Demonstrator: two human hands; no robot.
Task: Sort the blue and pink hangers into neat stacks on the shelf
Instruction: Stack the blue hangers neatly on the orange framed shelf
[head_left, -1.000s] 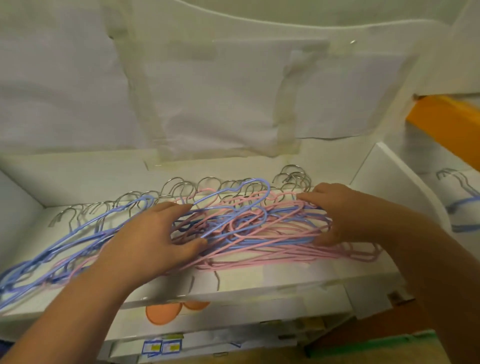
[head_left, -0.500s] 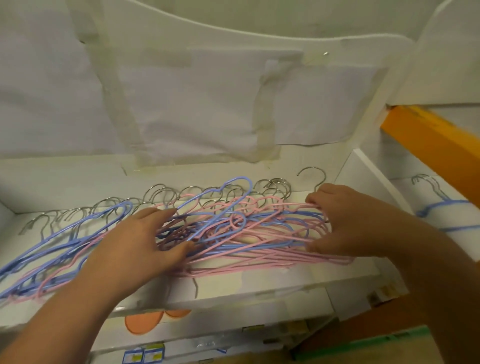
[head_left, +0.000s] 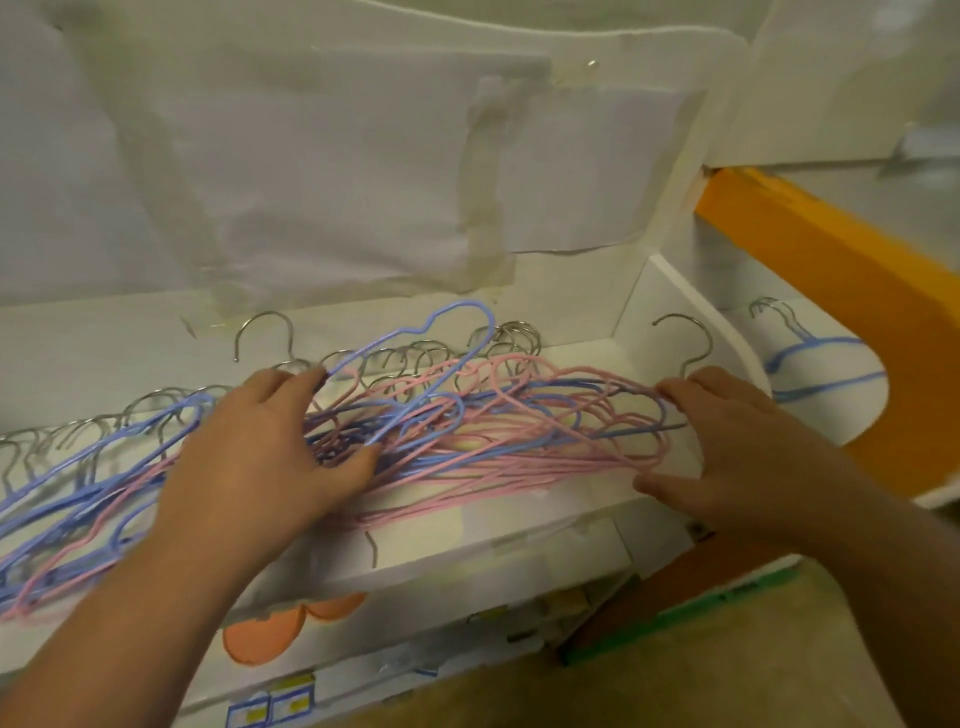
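A mixed heap of blue hangers (head_left: 104, 462) and pink hangers (head_left: 519, 457) is seen spread along the white shelf (head_left: 467, 551), its far-left end cut off by the frame edge, so its full extent cannot be judged. The left hand (head_left: 260, 457) is laid over the heap's middle, fingers partly curled among the wires and the thumb pressed against them; whether any single hanger is truly gripped cannot be told. At the heap's right end the right hand (head_left: 727, 447) is held open, fingertips touching the pink loops (nothing is enclosed). The gathering and squaring step appears to be in hand, with colours not yet separated; next, one colour would probably need to be teased free without snagging the metal hooks (head_left: 498, 338), many of which are hidden beneath the tangle.
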